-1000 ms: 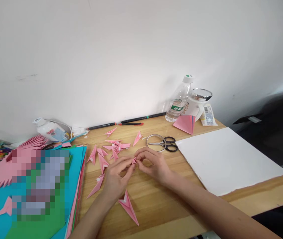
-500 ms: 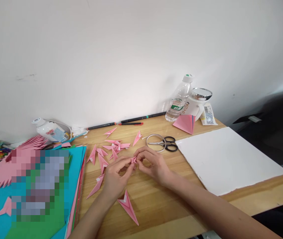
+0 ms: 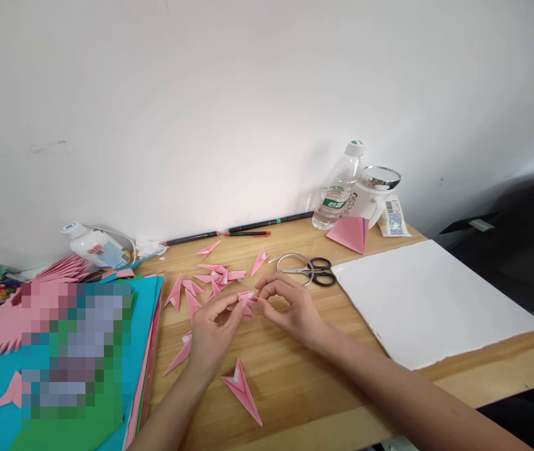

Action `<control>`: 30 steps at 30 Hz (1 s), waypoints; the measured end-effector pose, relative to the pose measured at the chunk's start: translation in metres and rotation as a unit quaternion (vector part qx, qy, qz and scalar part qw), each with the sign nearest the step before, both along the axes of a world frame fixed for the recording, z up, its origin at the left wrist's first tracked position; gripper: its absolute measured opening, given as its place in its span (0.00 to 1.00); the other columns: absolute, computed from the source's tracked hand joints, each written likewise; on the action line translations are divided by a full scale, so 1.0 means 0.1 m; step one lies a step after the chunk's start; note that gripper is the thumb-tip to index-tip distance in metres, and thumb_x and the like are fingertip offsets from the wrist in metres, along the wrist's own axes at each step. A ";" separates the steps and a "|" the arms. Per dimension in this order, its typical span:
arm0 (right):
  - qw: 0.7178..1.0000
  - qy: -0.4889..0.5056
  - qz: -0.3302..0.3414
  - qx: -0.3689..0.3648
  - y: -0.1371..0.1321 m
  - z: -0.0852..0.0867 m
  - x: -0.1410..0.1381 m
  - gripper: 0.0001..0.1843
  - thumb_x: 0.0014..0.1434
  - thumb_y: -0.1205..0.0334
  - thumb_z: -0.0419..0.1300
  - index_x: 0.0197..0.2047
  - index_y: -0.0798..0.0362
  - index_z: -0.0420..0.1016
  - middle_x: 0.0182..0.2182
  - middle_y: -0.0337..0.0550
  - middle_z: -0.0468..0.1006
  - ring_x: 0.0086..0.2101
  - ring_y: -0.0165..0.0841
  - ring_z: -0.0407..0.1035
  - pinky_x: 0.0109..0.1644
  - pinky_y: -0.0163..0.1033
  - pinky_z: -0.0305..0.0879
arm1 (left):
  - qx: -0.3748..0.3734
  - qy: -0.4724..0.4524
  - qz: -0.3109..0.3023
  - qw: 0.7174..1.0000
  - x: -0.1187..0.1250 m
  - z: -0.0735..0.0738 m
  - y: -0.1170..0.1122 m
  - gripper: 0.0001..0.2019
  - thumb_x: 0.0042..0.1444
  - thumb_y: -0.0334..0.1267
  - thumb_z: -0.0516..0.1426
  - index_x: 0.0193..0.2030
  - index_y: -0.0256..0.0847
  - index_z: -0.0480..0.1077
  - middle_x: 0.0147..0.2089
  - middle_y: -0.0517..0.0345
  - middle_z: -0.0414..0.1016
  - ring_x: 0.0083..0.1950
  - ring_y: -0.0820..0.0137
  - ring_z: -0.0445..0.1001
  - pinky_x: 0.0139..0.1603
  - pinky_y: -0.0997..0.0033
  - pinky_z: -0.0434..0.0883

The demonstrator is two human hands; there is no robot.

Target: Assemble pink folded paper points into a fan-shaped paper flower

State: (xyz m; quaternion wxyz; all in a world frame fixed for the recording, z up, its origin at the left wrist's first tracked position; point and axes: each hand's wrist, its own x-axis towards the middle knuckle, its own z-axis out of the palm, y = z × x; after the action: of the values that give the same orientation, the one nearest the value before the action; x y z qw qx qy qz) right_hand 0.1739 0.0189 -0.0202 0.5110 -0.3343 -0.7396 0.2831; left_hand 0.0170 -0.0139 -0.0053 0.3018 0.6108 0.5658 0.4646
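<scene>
Currently, through the head camera, I take the scissors (image 3: 313, 272) as my landmark on the wooden table (image 3: 304, 394). The small pink folded piece (image 3: 247, 300) is up between both hands, to the left of the scissors and a little nearer to me. My left hand (image 3: 213, 338) pinches it between thumb and fingers, with its white inner side showing in part. My right hand (image 3: 298, 313), on the near side of the scissors, has its thumb and curled fingers at the right end of that piece; I cannot tell whether they grip it or merely touch.

I see more pink folded pieces (image 3: 222, 275) scattered left of the scissors, some overlapping. A lone pink piece (image 3: 244, 393) lies nearer to me than the scissors, below my left hand. A thin pale ring (image 3: 278, 266) encircles the scissors' blades.

Just right of the scissors' handles I have a white board (image 3: 436, 307) lying flat. Beyond the scissors, to the right, sit a folded pink cone (image 3: 349, 235), a water bottle (image 3: 330, 207) and a white mug (image 3: 363, 199).
</scene>
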 end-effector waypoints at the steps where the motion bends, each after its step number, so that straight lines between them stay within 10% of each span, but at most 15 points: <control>1: 1.000 0.001 0.001 -0.002 0.00 0.00 0.00 0.04 0.53 0.69 0.58 0.28 0.53 0.68 0.32 0.44 0.72 0.34 0.31 0.69 0.38 0.36 0.67 | 0.011 0.008 -0.004 1.000 -0.01 0.00 0.00 0.07 0.51 0.37 0.58 0.34 0.39 0.76 0.34 0.55 0.79 0.33 0.68 0.76 0.33 0.71 0.73; 12: 0.997 -0.021 0.000 0.069 0.01 -0.07 0.00 0.04 0.56 0.69 0.56 0.32 0.53 0.72 0.33 0.46 0.73 0.33 0.31 0.69 0.36 0.35 0.69 | 0.161 0.139 -0.043 0.976 -0.01 -0.05 -0.01 0.06 0.53 0.33 0.56 0.35 0.40 0.75 0.34 0.54 0.78 0.34 0.68 0.76 0.35 0.70 0.73; 30: 0.998 -0.030 0.005 0.048 -0.04 -0.05 -0.01 0.04 0.55 0.70 0.54 0.31 0.53 0.65 0.37 0.44 0.67 0.36 0.31 0.67 0.36 0.36 0.68 | 0.085 0.094 -0.047 0.991 0.02 -0.01 -0.02 0.07 0.53 0.34 0.56 0.34 0.41 0.76 0.35 0.54 0.78 0.36 0.67 0.76 0.37 0.69 0.73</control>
State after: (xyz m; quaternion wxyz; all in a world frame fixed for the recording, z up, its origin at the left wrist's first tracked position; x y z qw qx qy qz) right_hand 0.1726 0.0151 -0.0255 0.5028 -0.3140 -0.7689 0.2395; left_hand 0.0194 -0.0163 -0.0064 0.2151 0.7012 0.5207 0.4369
